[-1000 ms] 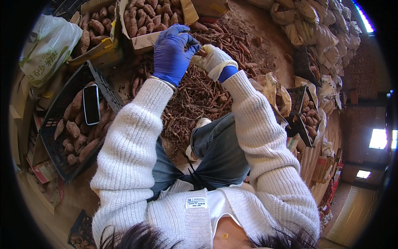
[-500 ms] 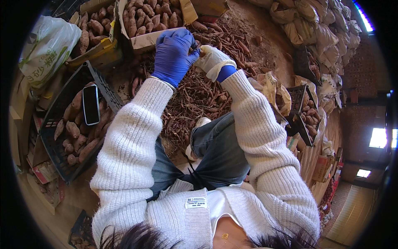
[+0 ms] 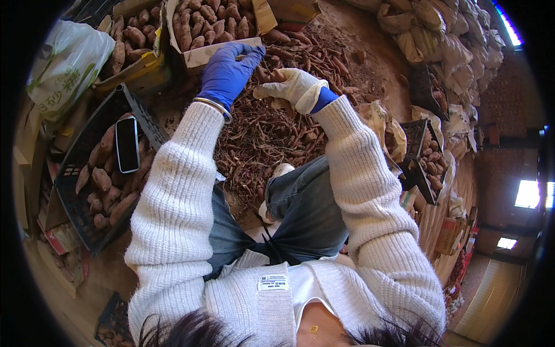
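My left hand (image 3: 225,72), in a blue glove, hovers at the near side of a box of sweet potatoes (image 3: 215,26). Its fingers point right, partly apart, with nothing visible in them. To its right is my right hand (image 3: 295,89), with a whitish glove over a blue one. Its fingers stretch left above a heap of thin roots (image 3: 272,139), also apart. A small brown piece (image 3: 278,75) shows at the far edge of this hand; whether the hand touches it is unclear. More sweet potatoes (image 3: 332,63) lie beyond.
At left stands a black crate (image 3: 95,234) of sweet potatoes with a phone (image 3: 127,144) on top. A plastic bag (image 3: 69,63) and a yellow-edged box (image 3: 136,75) are behind it. Another crate (image 3: 413,165) and stacked sacks (image 3: 445,46) occupy the right. My legs (image 3: 300,196) border the heap.
My hands were together at the box's near edge and have parted. The left moved left and slightly down; the right's fingers now stretch farther left.
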A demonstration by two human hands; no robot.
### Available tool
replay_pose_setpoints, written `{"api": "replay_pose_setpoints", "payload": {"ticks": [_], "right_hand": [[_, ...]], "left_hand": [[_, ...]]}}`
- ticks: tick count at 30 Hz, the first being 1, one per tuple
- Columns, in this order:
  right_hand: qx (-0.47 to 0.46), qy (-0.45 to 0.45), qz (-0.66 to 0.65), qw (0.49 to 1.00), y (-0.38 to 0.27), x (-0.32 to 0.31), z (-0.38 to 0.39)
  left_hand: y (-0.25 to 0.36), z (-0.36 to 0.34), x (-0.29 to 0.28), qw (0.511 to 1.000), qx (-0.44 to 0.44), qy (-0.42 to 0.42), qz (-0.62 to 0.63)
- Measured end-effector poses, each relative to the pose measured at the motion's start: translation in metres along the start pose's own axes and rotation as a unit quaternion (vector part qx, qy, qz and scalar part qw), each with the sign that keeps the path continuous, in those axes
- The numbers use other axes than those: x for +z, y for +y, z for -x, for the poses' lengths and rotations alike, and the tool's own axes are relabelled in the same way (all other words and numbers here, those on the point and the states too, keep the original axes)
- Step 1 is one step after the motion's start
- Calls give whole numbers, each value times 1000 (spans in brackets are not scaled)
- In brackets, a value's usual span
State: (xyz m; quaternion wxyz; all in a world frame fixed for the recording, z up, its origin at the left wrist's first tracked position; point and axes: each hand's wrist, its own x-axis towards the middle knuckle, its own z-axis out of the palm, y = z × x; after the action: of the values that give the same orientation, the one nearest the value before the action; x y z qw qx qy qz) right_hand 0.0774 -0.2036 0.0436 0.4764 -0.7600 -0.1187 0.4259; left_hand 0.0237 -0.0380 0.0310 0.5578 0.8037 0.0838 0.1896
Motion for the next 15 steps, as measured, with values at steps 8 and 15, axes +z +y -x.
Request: {"api": "replay_pose_setpoints", "payload": {"ticks": [8,15], "right_hand": [[-30,17,124,992,0,4,3],[-25,5,120,992,-21,8,15]], "left_hand": [[-5,2,3,985,-61,-137,-82],[-11,2,9,995,-67,-63,50]]}}
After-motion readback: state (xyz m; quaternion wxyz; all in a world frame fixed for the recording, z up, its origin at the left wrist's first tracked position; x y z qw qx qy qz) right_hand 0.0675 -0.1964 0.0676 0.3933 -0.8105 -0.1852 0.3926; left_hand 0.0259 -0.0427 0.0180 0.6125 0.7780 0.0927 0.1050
